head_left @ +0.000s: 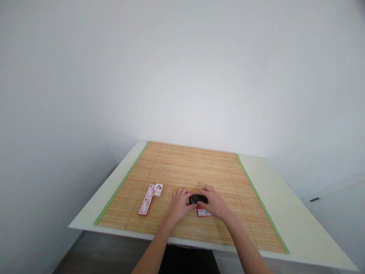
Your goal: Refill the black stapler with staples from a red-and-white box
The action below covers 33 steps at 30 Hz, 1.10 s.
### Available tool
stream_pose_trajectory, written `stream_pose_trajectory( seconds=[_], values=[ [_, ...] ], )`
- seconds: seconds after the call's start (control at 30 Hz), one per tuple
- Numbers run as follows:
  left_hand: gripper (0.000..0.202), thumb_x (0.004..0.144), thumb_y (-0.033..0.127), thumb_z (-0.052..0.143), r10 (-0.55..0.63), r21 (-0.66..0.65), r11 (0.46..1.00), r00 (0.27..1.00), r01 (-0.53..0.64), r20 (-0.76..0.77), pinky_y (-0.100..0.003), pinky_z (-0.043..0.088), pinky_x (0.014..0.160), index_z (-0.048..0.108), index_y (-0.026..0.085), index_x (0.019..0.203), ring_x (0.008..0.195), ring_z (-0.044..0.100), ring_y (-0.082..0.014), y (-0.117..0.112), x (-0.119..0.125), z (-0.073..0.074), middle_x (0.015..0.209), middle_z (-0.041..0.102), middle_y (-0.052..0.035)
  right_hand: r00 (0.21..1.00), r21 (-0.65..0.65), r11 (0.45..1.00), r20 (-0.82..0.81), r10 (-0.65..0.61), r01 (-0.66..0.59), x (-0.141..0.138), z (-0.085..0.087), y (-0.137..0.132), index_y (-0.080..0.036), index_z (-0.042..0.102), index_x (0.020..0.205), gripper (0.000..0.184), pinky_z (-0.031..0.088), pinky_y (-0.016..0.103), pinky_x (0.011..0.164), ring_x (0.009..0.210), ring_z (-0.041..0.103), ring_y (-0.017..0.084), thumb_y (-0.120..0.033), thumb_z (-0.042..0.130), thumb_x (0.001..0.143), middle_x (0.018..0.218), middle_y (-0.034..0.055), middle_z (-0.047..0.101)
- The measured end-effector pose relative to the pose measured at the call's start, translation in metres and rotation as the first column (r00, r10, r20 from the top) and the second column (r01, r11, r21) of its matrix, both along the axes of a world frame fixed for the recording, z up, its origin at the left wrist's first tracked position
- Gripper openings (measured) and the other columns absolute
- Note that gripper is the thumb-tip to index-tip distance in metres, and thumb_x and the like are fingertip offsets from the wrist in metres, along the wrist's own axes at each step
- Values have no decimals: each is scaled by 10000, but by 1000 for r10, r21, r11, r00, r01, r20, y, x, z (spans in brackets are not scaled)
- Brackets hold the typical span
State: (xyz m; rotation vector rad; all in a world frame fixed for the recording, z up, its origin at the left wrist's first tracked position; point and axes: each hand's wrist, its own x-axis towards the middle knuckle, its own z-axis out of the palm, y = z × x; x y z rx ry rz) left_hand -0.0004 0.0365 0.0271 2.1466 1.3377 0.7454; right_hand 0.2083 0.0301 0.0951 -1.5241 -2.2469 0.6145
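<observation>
A small, glossy black stapler is between my hands, over the mat. My right hand is closed around its right end, thumb in front and fingers behind. At the other end, the fingertips and thumb of my left hand close on the stapler. Just below it, a red-and-white printed box lies on the mat, partly covered by the stapler and my right hand. What the stapler's underside touches is hidden.
Left of my hands, red-and-white printed boxes lie end to end in a slanted row. A small white box with a dark picture touches their upper right side. The bamboo mat has green edges and covers much of the white table.
</observation>
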Motion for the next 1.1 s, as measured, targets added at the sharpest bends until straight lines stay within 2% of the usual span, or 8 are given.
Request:
stream_pose_trajectory(
  seconds=[0.1,0.27,0.43,0.57,0.67,0.77,0.9,1.1],
  values=[
    [357,879,444,728,28,19,999,999,-28,41,-405,369,997,681,320,1210,1180,513,-271,-1,0,2,1205,640,-40,998,-10,999,-46,-33,32,26,-4,-2,-253,755,1101,263,440,339,925,1049,597,235,-269,697,844,1080,62,687],
    [379,959,382,602,76,23,997,994,-78,83,-439,362,1056,602,318,1332,1229,518,-267,-8,5,11,1291,618,-55,927,-41,944,-176,-330,328,59,-31,-16,-208,757,1112,367,458,329,753,813,612,222,-449,687,844,871,48,686],
    [481,843,431,723,-147,28,989,989,146,23,-439,381,1017,612,346,1303,1170,531,-293,-34,25,25,1230,645,-49,780,-166,836,-303,-548,523,57,-57,-36,-170,741,1108,562,388,302,594,611,545,195,-648,637,831,646,-10,593],
    [559,791,366,744,-206,27,978,977,208,-61,-438,387,974,603,357,1331,1154,533,-315,-46,34,26,1186,649,-61,744,-173,815,-337,-577,553,49,-61,-45,-174,741,1069,602,364,301,568,574,522,188,-712,599,838,602,-25,553],
    [539,799,318,713,-53,14,998,993,55,-110,-445,381,975,610,345,1328,1160,544,-321,-42,21,21,1194,648,-75,736,-178,809,-341,-585,560,45,-61,-49,-175,744,1071,615,373,305,569,575,527,192,-724,601,834,604,-20,553],
    [543,801,383,734,83,-2,996,990,-84,-117,-462,371,1006,605,336,1326,1192,550,-332,-35,-5,16,1246,648,-78,728,-188,805,-348,-590,563,41,-62,-56,-178,742,1087,613,387,308,579,582,533,195,-721,604,839,614,-18,555],
    [836,654,515,866,-51,-73,996,996,46,-74,-446,377,1050,542,333,1403,1241,551,-336,-32,-36,17,1358,621,-66,730,-211,811,-354,-584,546,33,-65,-65,-186,740,1105,606,391,306,582,587,548,200,-716,610,840,613,-15,564],
    [670,713,485,841,-102,-69,993,991,97,-83,-403,403,978,611,339,1325,1175,575,-309,-31,-31,24,1236,656,-46,735,-237,835,-398,-549,496,5,-57,-70,-185,737,1112,634,413,307,581,585,559,205,-736,600,830,613,-5,591]
  ],
)
